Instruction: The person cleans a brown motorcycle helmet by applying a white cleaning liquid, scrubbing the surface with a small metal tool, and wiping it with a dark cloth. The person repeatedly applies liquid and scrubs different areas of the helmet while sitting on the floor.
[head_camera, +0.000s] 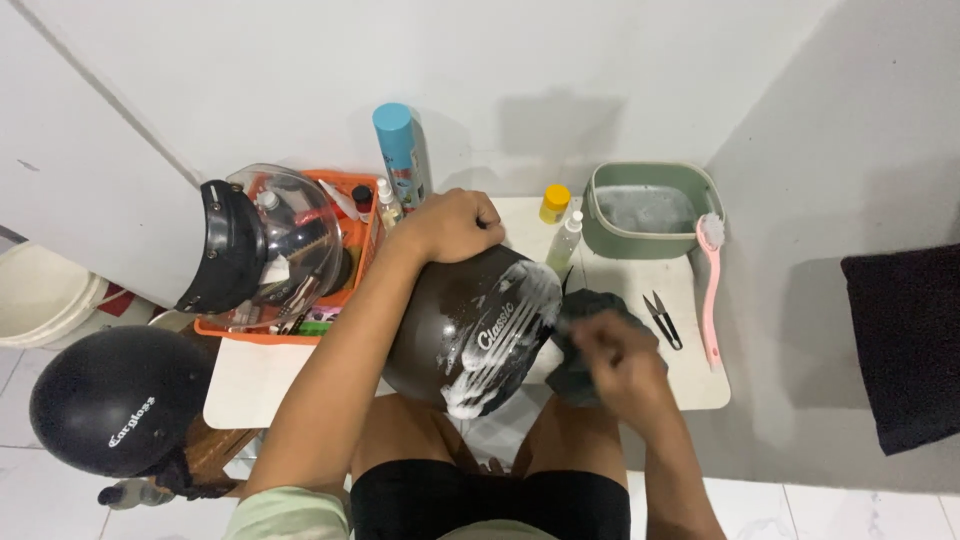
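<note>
The dark helmet (470, 330), rigid and probably slippery with white foam, is held over the lap, gripped at its top edge by the left hand (455, 225). A dark cloth (585, 335), soft, is clutched by the right hand (625, 365) against the shell.

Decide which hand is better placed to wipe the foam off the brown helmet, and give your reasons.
Probably the right hand: it already grips the dark cloth beside the foam on the brown helmet. The left hand is clamped on the helmet's top, steadying it.
</note>
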